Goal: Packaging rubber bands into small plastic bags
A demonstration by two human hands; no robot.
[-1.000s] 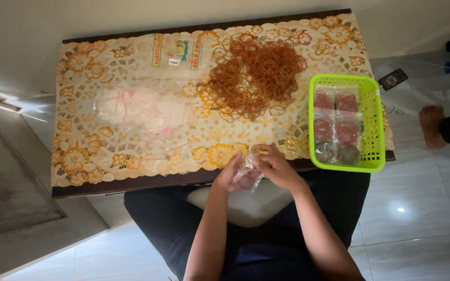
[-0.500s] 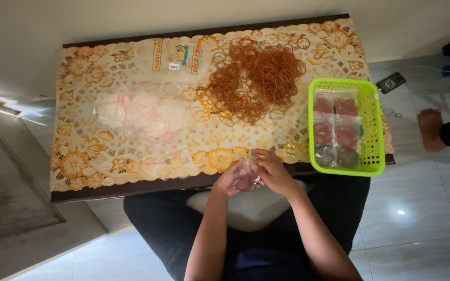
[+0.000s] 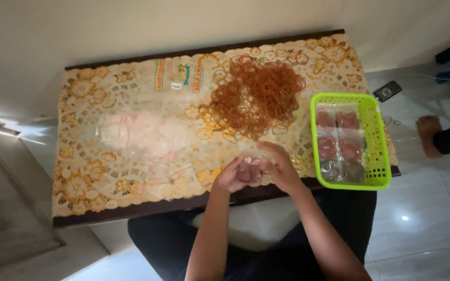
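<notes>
Both hands meet at table edge: left hand, right hand pinching small clear packet.

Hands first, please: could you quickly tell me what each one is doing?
Left hand: closed on the small clear packet.
Right hand: closed on the same packet.

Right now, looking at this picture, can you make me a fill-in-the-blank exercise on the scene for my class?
1. Both hands, left hand and right hand, hold a small clear ____ between them.
2. The loose pile of rubber bands is ____ in colour.
3. The filled packets lie in a ____ basket.
4. The basket stands at the table's ____ end, as seen by the camera.

Missing words: packet; orange-brown; green; right
</notes>
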